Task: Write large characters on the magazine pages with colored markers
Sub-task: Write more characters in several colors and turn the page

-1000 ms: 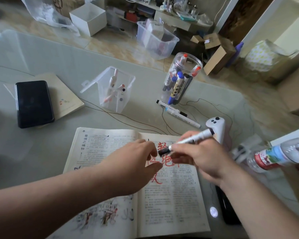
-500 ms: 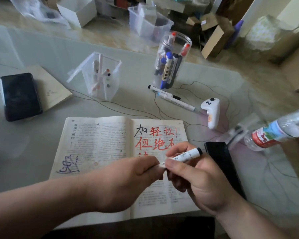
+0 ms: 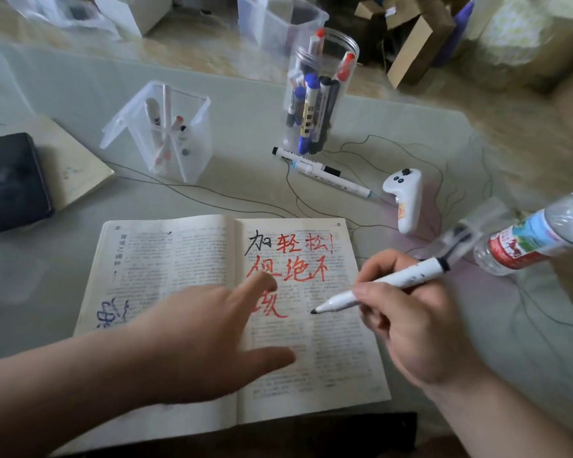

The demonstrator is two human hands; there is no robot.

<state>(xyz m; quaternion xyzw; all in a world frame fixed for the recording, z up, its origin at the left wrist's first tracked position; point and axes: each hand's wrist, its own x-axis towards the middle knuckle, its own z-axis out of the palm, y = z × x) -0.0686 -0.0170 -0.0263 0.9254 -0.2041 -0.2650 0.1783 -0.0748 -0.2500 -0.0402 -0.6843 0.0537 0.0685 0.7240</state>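
The magazine (image 3: 186, 259) lies open on the table (image 3: 245, 110) at the near edge, in the middle. Its right page carries one large black character at the top left, followed by large red characters in three rows; the left page has a blue scrawl near its lower left corner.

The left hand (image 3: 199, 342) is released, with straight, spread fingers, and lies flat across the gutter. Its index finger reaches the red writing and its thumb points right over the lower print. The right hand (image 3: 411, 325) grasps a white marker (image 3: 394, 280) between thumb and fingers. The marker is uncapped, and its dark tip is down at the right page, just right of the lowest red character; whether it touches the paper cannot be told.

Far from the magazine stands a round clear jar (image 3: 321, 94) full of markers, with two loose markers (image 3: 338, 183) lying on the table just near it. Left of the jar is a square clear box (image 3: 172, 137), its lid hanging open, holding a few pens. A white controller (image 3: 406, 200) lies right of the loose markers, and a water bottle (image 3: 536, 239) lies at the right edge. At the far left a black phone (image 3: 10, 183) rests on a pale booklet (image 3: 76, 163)
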